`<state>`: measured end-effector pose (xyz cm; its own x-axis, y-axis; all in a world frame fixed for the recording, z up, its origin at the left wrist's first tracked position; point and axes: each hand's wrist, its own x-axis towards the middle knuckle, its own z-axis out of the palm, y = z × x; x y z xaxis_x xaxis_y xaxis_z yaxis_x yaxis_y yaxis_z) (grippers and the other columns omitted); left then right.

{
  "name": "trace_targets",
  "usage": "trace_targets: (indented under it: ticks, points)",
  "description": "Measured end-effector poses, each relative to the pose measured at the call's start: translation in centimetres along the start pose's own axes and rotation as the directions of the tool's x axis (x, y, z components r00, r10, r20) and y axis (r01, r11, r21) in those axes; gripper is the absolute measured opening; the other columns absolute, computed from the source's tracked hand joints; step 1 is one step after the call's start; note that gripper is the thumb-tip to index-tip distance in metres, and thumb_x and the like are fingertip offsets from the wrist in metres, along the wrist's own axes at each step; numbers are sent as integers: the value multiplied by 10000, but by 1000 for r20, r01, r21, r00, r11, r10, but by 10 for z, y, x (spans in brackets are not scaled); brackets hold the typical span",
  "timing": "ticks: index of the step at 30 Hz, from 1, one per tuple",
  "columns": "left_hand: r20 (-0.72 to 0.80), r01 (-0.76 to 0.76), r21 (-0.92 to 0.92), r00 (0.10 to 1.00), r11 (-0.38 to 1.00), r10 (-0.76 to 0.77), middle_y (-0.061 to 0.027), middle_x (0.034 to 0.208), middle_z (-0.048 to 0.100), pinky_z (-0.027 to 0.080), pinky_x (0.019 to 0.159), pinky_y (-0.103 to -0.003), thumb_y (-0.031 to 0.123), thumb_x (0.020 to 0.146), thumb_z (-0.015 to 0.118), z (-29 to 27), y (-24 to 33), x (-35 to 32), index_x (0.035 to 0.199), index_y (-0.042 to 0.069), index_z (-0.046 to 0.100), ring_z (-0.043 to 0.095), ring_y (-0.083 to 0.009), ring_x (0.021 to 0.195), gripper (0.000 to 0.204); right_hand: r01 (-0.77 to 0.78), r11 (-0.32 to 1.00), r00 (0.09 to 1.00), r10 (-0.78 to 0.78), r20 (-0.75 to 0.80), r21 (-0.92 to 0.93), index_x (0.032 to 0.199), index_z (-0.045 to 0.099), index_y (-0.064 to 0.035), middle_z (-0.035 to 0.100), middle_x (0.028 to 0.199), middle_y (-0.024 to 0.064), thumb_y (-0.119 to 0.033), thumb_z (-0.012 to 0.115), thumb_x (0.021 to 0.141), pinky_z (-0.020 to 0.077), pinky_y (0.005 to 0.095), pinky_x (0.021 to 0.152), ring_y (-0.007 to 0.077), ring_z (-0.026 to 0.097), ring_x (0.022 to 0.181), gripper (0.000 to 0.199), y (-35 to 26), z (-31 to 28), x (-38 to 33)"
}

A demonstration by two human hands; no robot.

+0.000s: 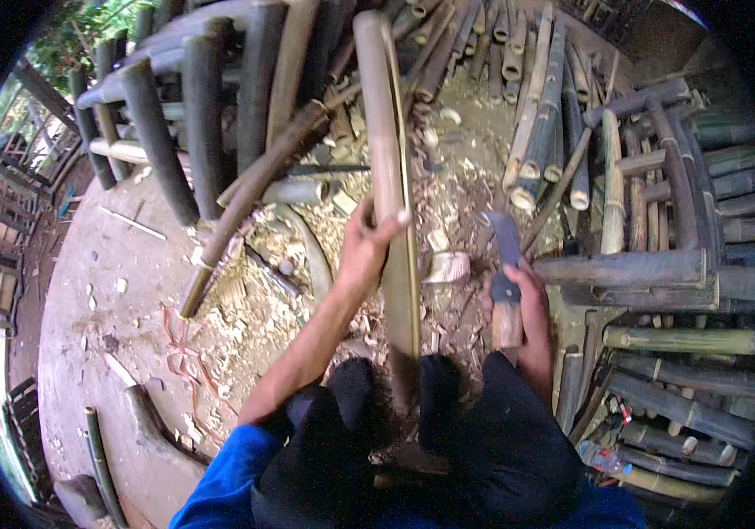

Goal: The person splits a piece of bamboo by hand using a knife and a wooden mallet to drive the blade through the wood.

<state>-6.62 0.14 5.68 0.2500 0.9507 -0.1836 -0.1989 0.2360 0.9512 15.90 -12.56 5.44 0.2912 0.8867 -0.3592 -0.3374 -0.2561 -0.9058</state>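
At the far left a railing (16, 150) edges the platform, with green leaves beyond it. The floor (104, 291) here is bare, dusty concrete, scattered with pale chips, and a short bamboo offcut (100, 463) lies at its near left edge. Farther in, dark bamboo poles (157, 132) lean as part of a frame, and a brown pole (254, 189) slants down from them to the floor.

Near the middle, the left hand (367, 242) wraps the split bamboo strip (391, 194), fingers closed round it about halfway up its length. The strip stands nearly upright, its lower end running down between the person's knees (448, 397), which seems to brace it so it cannot twist while being worked. A thick bed of shavings (448, 189) covers the floor behind it.

Just to the right, the right hand (527, 309) has its fingers clenched on the wooden handle of a chopping knife (505, 264), blade pointing away and held beside the strip, not touching it. That grip looks suited to paring down its edge.

At the right, cut bamboo lengths (541, 115) lie stacked, and a bamboo bench frame (660, 264) of dark, lashed poles fills the right side.
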Motion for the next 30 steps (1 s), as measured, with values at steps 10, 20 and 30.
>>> trace_targets:
  ticks: [10,20,30]
  points:
    - [498,214,-668,840,713,214,-157,1259,552,434,902,-562,640,825,557,1,127,-3,1339,18,478,525,-279,1129,810,61,993,996,-54,-74,99,956,548,-39,611,701,88,-239,535,893,492,321,430,192,590,483,211,-4,-20,-45]
    - [127,388,-249,922,887,-367,-209,1114,594,584,755,-492,-63,675,753,29,-94,-36,1392,-8,254,654,-323,914,875,117,989,990,-110,-85,90,940,538,-59,607,718,71,-228,556,912,506,326,440,184,600,507,172,17,-7,-47]
    - [276,389,66,878,919,-391,-119,1045,680,513,868,-348,123,792,711,-26,-146,-86,1254,-57,531,657,-221,919,528,-137,991,990,137,23,-7,1044,522,-35,597,780,78,-214,568,898,499,308,458,170,605,538,235,60,11,-73]
